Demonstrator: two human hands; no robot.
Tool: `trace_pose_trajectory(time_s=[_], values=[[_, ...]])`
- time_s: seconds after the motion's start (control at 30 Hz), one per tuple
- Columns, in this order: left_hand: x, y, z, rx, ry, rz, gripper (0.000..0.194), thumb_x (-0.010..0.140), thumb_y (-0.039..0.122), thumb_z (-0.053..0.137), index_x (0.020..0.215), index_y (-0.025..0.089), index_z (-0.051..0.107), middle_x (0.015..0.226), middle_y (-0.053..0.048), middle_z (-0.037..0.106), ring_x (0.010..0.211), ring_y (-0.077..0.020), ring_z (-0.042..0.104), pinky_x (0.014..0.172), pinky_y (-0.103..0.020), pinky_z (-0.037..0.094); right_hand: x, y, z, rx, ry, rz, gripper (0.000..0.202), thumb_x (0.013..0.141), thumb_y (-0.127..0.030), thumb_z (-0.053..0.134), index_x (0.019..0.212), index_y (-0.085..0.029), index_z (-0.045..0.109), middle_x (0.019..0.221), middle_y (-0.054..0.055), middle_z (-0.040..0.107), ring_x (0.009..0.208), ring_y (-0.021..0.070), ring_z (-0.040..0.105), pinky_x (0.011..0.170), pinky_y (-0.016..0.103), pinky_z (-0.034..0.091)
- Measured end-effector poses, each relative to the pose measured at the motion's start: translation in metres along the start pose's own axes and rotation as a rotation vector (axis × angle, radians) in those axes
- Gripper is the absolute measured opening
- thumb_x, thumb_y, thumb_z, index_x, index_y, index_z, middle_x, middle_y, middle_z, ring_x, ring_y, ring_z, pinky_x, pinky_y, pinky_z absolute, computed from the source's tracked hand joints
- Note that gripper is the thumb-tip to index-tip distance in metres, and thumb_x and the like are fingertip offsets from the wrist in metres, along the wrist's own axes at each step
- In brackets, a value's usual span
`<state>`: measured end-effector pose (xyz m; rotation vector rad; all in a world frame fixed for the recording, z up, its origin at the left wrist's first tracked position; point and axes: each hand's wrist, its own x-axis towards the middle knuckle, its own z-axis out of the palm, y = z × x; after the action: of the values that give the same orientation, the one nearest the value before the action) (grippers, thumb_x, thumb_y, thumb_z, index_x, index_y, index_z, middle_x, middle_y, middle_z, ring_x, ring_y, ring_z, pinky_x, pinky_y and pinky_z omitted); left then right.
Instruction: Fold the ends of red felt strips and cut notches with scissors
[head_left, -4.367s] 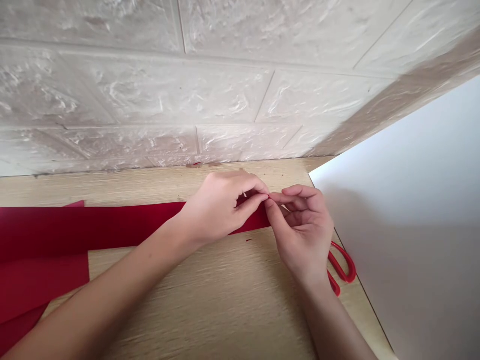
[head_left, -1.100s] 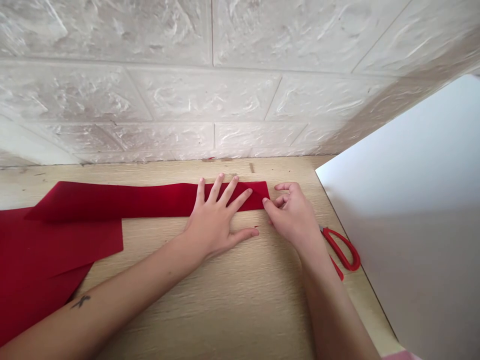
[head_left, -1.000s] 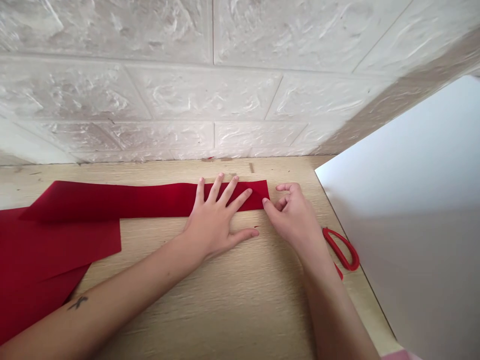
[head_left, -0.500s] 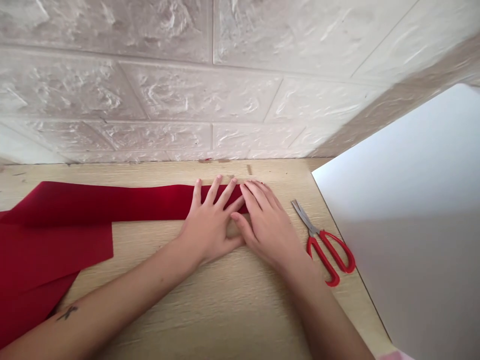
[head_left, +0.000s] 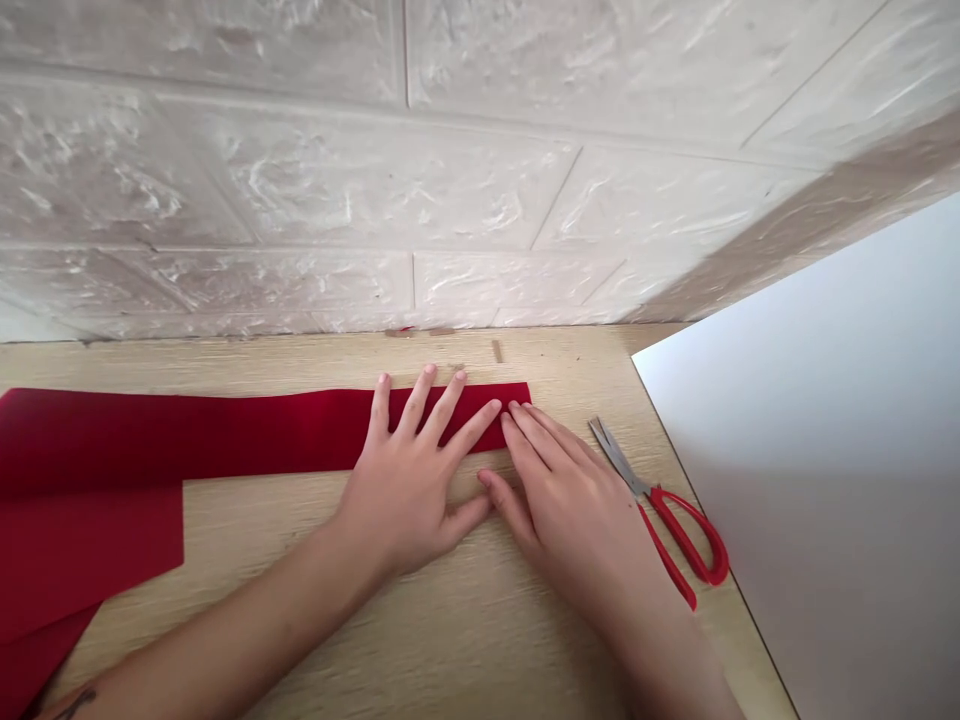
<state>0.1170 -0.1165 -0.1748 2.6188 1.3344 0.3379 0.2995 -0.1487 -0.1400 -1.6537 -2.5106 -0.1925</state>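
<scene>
A long strip of dark red fabric (head_left: 247,430) stretches across the wooden tabletop (head_left: 450,640), joining a wider spread of the same red cloth (head_left: 97,550) at the left. My left hand (head_left: 409,480) lies flat on the strip with its fingers spread. At the strip's right end, my right hand (head_left: 559,480) rests with its fingertips on the lower right corner, fingers stretched out side by side and thumb apart. The scissors (head_left: 660,510) with red handles lie just right of my right hand, which partly hides one handle.
A white textured brick-pattern wall (head_left: 360,190) rises behind the table's far edge. At the right stands a large white panel (head_left: 840,480). Small scraps (head_left: 496,351) lie near the wall.
My right hand has slid down and right, uncovering the strip's right end. The left hand stays spread on the fabric. The whole view has shifted somewhat.
</scene>
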Motion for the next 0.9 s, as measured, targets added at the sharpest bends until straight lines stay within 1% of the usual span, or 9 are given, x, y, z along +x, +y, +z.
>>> trace_pose_trajectory(time_s=[0.13, 0.27, 0.37, 0.53, 0.63, 0.7, 0.77, 0.9], values=[[0.0, 0.0, 0.0, 0.005, 0.018, -0.005, 0.071, 0.099, 0.063, 0.043, 0.162, 0.031, 0.036, 0.17, -0.014, 0.028, 0.158, -0.0439, 0.024, 0.124, -0.076, 0.019, 0.001, 0.0, -0.002, 0.005, 0.012, 0.025, 0.045, 0.106, -0.033, 0.042, 0.129, -0.007, 0.072, 0.131, 0.017, 0.073, 0.118, 0.0294, 0.072, 0.099, 0.046, 0.061], [0.0, 0.001, -0.001, 0.013, 0.016, -0.004, 0.066, 0.1, 0.06, 0.043, 0.161, 0.033, 0.039, 0.17, -0.012, 0.029, 0.157, -0.0432, 0.026, 0.125, -0.074, 0.018, 0.001, 0.0, -0.003, 0.018, 0.04, 0.05, 0.042, 0.105, -0.03, 0.047, 0.123, -0.003, 0.074, 0.125, 0.017, 0.076, 0.113, 0.0307, 0.073, 0.096, 0.047, 0.061], [0.0, 0.002, 0.0, 0.019, 0.004, -0.004, 0.064, 0.101, 0.059, 0.043, 0.159, 0.033, 0.042, 0.17, -0.011, 0.03, 0.157, -0.0434, 0.025, 0.124, -0.075, 0.019, 0.002, 0.001, -0.002, 0.015, 0.059, 0.056, 0.038, 0.105, -0.027, 0.047, 0.119, -0.005, 0.075, 0.122, 0.016, 0.077, 0.111, 0.0308, 0.073, 0.094, 0.047, 0.061], [0.001, 0.002, 0.0, 0.033, 0.008, -0.009, 0.06, 0.104, 0.056, 0.04, 0.159, 0.033, 0.042, 0.17, -0.01, 0.031, 0.157, -0.0427, 0.026, 0.124, -0.076, 0.02, 0.003, 0.004, 0.0, 0.036, 0.052, 0.066, 0.034, 0.104, -0.026, 0.049, 0.119, -0.01, 0.074, 0.122, 0.013, 0.077, 0.108, 0.0297, 0.072, 0.09, 0.046, 0.061], [0.0, 0.002, 0.0, 0.037, 0.007, -0.011, 0.061, 0.103, 0.056, 0.04, 0.159, 0.031, 0.042, 0.17, -0.01, 0.03, 0.158, -0.0423, 0.025, 0.124, -0.075, 0.019, 0.003, 0.008, 0.002, 0.061, 0.044, 0.087, 0.034, 0.104, -0.028, 0.049, 0.122, -0.011, 0.073, 0.124, 0.014, 0.076, 0.108, 0.0299, 0.071, 0.089, 0.046, 0.061], [0.0, 0.002, -0.001, 0.036, 0.001, -0.012, 0.061, 0.103, 0.056, 0.04, 0.159, 0.03, 0.042, 0.17, -0.01, 0.029, 0.158, -0.0422, 0.025, 0.125, -0.075, 0.019, 0.004, 0.01, 0.003, 0.073, 0.054, 0.108, 0.037, 0.105, -0.032, 0.05, 0.127, -0.01, 0.07, 0.128, 0.016, 0.073, 0.111, 0.0308, 0.07, 0.091, 0.047, 0.061], [0.0, 0.002, -0.001, 0.034, 0.001, -0.01, 0.062, 0.103, 0.056, 0.039, 0.159, 0.03, 0.043, 0.17, -0.01, 0.03, 0.158, -0.042, 0.025, 0.125, -0.075, 0.02, 0.004, 0.013, 0.005, 0.079, 0.056, 0.118, 0.044, 0.105, -0.036, 0.048, 0.134, -0.008, 0.066, 0.135, 0.018, 0.07, 0.118, 0.0319, 0.068, 0.096, 0.048, 0.06], [0.0, 0.002, -0.001, 0.032, 0.005, -0.01, 0.061, 0.103, 0.055, 0.039, 0.159, 0.029, 0.043, 0.17, -0.01, 0.03, 0.158, -0.0408, 0.025, 0.126, -0.073, 0.02, 0.002, 0.015, 0.01, 0.055, -0.018, 0.1, 0.052, 0.108, -0.04, 0.042, 0.142, -0.007, 0.061, 0.145, 0.018, 0.064, 0.132, 0.033, 0.063, 0.105, 0.05, 0.056]])
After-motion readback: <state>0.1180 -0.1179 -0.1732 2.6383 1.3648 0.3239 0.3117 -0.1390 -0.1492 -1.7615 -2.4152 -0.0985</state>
